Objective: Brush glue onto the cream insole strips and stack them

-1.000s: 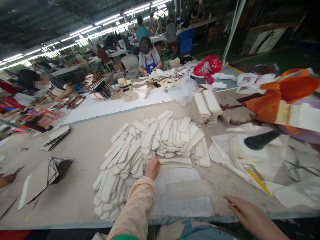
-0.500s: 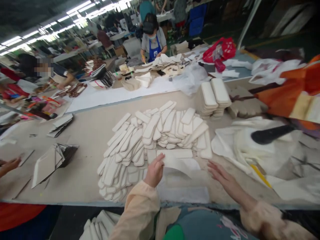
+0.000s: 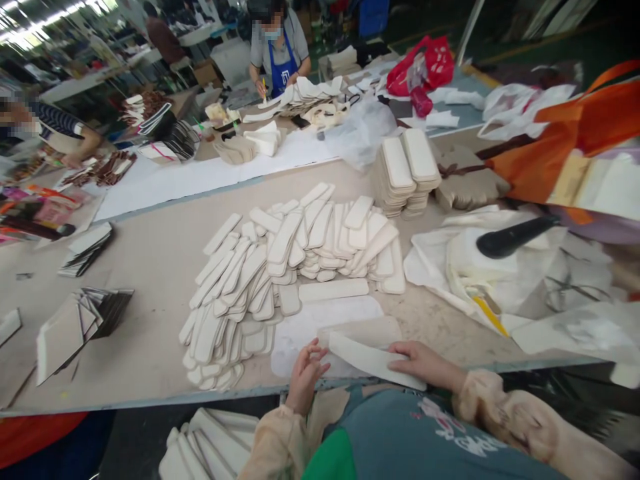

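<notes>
Your right fingers pinch that lower-centre strip one-ended, left fingers kinda open, so it could flop.

- Strip lights, upper left: overexposed, white glare.
- Tabletop: evenly lit, moderately bright.
- Piled off-white panels: soft, shallow shadows; fine detail lost.
- Floor, upper right: dim, blackening toward the corner.
- Orange bag: stretched by edge distortion.
- Background workstations: soft, indistinct.
- Co-worker: face partly pixelated.
</notes>
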A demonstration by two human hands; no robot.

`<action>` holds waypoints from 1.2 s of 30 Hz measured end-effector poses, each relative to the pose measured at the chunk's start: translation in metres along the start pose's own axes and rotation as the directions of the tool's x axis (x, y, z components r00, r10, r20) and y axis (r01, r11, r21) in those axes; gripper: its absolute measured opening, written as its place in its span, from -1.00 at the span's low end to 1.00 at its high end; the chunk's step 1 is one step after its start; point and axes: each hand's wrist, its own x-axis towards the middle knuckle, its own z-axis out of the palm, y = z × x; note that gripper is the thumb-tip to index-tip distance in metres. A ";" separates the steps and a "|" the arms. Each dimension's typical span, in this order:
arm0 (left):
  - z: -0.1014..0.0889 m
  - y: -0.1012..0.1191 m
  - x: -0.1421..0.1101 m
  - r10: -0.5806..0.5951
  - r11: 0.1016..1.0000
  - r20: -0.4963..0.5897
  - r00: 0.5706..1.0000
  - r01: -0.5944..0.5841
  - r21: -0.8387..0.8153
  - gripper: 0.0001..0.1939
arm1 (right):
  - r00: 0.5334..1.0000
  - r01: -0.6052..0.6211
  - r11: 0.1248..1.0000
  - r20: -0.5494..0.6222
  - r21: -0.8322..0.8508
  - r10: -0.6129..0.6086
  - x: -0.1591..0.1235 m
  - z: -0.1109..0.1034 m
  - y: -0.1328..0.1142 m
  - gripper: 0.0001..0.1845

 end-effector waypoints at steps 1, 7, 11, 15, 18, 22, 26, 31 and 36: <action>0.000 -0.002 0.000 -0.058 0.998 0.018 0.998 0.059 -0.031 -0.67 | 1.000 -0.004 1.000 0.010 -0.009 0.004 0.000 0.000 0.001 -0.68; 0.005 -0.009 0.006 -0.251 0.958 0.132 0.959 0.266 -0.104 -0.51 | 0.997 0.031 0.998 0.068 -0.050 -0.027 0.008 0.002 -0.003 -0.71; 0.002 -0.010 0.004 -0.322 0.935 0.142 0.936 0.338 -0.108 -0.57 | 0.999 0.038 0.991 -0.006 -0.124 -0.039 0.013 -0.005 -0.003 -0.71; -0.003 -0.015 0.011 -0.329 0.943 0.081 0.941 0.332 -0.032 -0.63 | 0.995 -0.015 0.978 -0.095 -0.209 -0.005 0.017 -0.014 0.003 -0.68; -0.004 -0.021 0.028 -0.288 0.954 -0.018 0.958 0.288 0.084 -0.71 | 0.984 -0.080 0.966 -0.177 -0.246 0.037 0.024 -0.019 0.014 -0.71; 0.001 -0.025 0.050 -0.198 0.948 -0.120 0.973 0.221 0.230 -0.80 | 0.946 -0.155 0.956 -0.316 -0.248 0.072 0.035 -0.026 0.030 -0.73; 0.009 -0.029 0.060 -0.134 0.920 -0.159 0.978 0.183 0.346 -0.81 | 0.877 -0.237 0.942 -0.470 -0.238 0.101 0.043 -0.028 0.040 -0.71; 0.011 -0.039 0.063 -0.088 0.878 -0.173 0.981 0.159 0.452 -0.79 | 0.822 -0.266 0.931 -0.563 -0.249 0.085 0.050 -0.025 0.043 -0.78; 0.010 -0.048 0.067 -0.059 0.850 -0.158 0.986 0.132 0.510 -0.76 | 0.802 -0.280 0.923 -0.592 -0.264 0.074 0.055 -0.023 0.043 -0.81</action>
